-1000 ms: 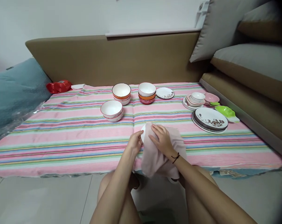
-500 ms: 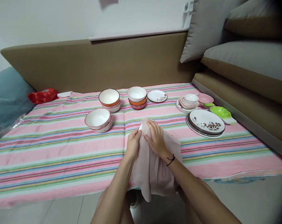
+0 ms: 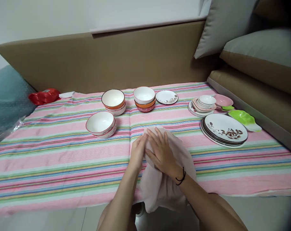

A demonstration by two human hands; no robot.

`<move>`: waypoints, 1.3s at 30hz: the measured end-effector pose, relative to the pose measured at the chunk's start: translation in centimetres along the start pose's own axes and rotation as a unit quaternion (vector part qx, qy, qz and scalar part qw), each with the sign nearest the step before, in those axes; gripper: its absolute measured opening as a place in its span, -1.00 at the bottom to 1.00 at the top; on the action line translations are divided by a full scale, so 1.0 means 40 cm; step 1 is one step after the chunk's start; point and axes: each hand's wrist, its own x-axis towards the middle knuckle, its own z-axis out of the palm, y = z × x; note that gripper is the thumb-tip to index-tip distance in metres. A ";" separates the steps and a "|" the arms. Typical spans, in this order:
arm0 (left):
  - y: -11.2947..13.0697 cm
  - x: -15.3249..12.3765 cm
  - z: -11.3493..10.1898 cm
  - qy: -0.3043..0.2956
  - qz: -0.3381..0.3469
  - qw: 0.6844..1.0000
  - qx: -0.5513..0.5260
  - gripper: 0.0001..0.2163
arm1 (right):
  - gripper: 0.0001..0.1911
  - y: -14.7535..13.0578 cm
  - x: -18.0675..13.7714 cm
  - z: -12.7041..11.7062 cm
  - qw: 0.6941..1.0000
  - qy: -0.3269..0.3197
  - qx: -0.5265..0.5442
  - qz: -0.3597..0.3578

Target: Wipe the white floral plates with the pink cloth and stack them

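My left hand (image 3: 138,150) is closed around the left edge of a cloth-covered piece, which is hidden now; a white rim showed there a moment earlier. Over it drapes a pale pink cloth (image 3: 181,157), hanging past the near edge of the bedspread. My right hand (image 3: 161,152) lies on top of the cloth with its fingers stretched out and spread, a dark band at the wrist. Ahead and left are stacked bowls (image 3: 100,123), with two further bowl stacks (image 3: 113,99) (image 3: 144,96) behind.
To the right stands a stack of flower-patterned plates (image 3: 226,128), beside a green leaf-shaped dish (image 3: 243,118). Small dishes (image 3: 205,102) are piled behind. A single plate (image 3: 166,97) lies near the brown backboard (image 3: 147,61). Far left is a red package (image 3: 44,96); cushions (image 3: 263,48) rise at right.
The cloth now covers the white rim that showed beside my left thumb. My right hand has shifted slightly down, its fingers more spread. The view has tilted and moved a little.
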 end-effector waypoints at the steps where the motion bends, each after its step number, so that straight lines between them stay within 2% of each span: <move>1: -0.002 0.001 -0.003 0.009 -0.005 1.000 -0.005 -0.70 | -0.43 -0.010 -0.004 0.000 1.000 -0.008 0.003 -0.007; 4: -0.004 0.001 -0.008 0.020 -0.034 0.999 -0.036 -0.73 | -0.45 -0.019 -0.009 0.004 0.997 0.004 0.071 0.006; 8: 0.000 -0.004 -0.010 0.009 -0.090 0.994 -0.059 -0.75 | -0.52 0.000 0.003 0.009 0.972 0.089 0.206 0.067; 11: 0.002 -0.003 -0.011 0.000 -0.104 0.992 -0.066 -0.70 | -0.62 0.017 0.012 0.008 0.964 0.161 0.198 0.068; 13: 0.001 -0.001 -0.011 -0.001 -0.101 0.992 -0.072 -0.67 | -0.70 0.024 0.014 0.008 0.970 0.179 0.153 0.064; 15: -0.002 0.001 -0.010 0.001 -0.095 0.992 -0.077 -0.65 | -0.72 0.025 0.012 0.010 0.978 0.170 0.106 0.061; 21: -0.018 0.001 -0.001 0.043 -0.048 0.995 -0.077 -0.71 | -0.47 0.007 0.001 0.022 0.998 0.039 0.006 0.047; 23: -0.023 -0.001 -0.001 0.055 -0.034 0.996 -0.067 -0.72 | -0.46 0.004 0.001 0.023 0.999 0.024 -0.002 0.043; 29: -0.027 -0.004 -0.013 0.059 -0.011 0.995 -0.077 -0.72 | -0.62 -0.002 0.004 0.014 0.995 0.075 0.052 0.029; 35: -0.040 -0.001 -0.025 0.064 -0.051 0.992 -0.091 -0.65 | -0.66 -0.011 0.010 0.015 0.989 0.068 0.127 -0.017; 39: -0.042 -0.002 -0.020 0.068 -0.039 0.993 -0.084 -0.74 | -0.65 0.032 0.022 0.018 0.982 0.099 0.156 0.037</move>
